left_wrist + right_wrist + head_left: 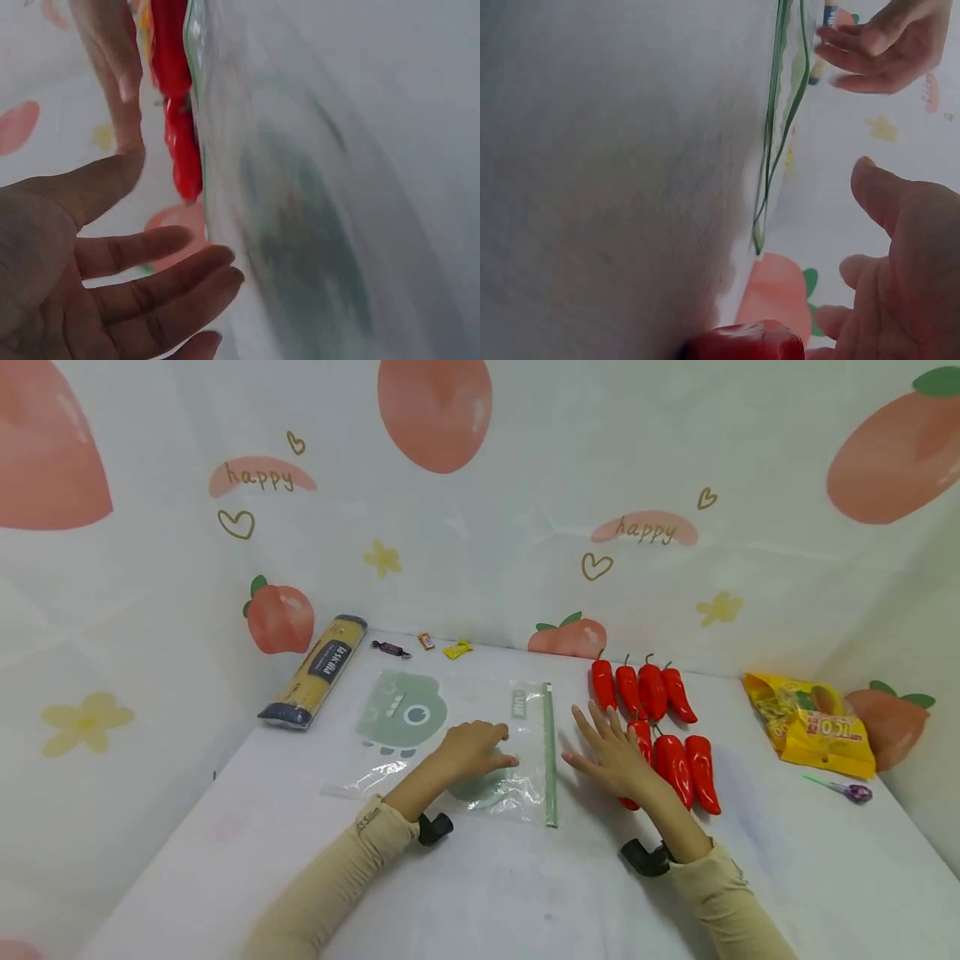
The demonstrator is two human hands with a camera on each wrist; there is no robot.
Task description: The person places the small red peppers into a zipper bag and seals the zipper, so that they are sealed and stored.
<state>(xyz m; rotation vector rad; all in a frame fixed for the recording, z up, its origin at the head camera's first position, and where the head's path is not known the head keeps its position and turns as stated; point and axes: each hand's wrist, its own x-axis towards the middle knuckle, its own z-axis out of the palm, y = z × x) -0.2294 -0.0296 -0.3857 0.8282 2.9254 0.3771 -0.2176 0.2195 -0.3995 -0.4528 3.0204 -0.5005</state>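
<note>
A clear zip bag with a green one-eyed monster print lies flat, its green zip edge facing right. Above it hovers my left hand, fingers loosely bent and holding nothing; in the left wrist view the fingers stand apart from the plastic. My right hand is spread between the zip edge and the red chili peppers, partly covering some of them. In the right wrist view the zip edge gapes slightly, and nothing is in the right hand.
A spaghetti pack lies at the back left, beside a dark wrapped candy, a small orange one and a yellow one. On the right are a yellow snack bag and a purple lollipop. A printed cloth stands behind.
</note>
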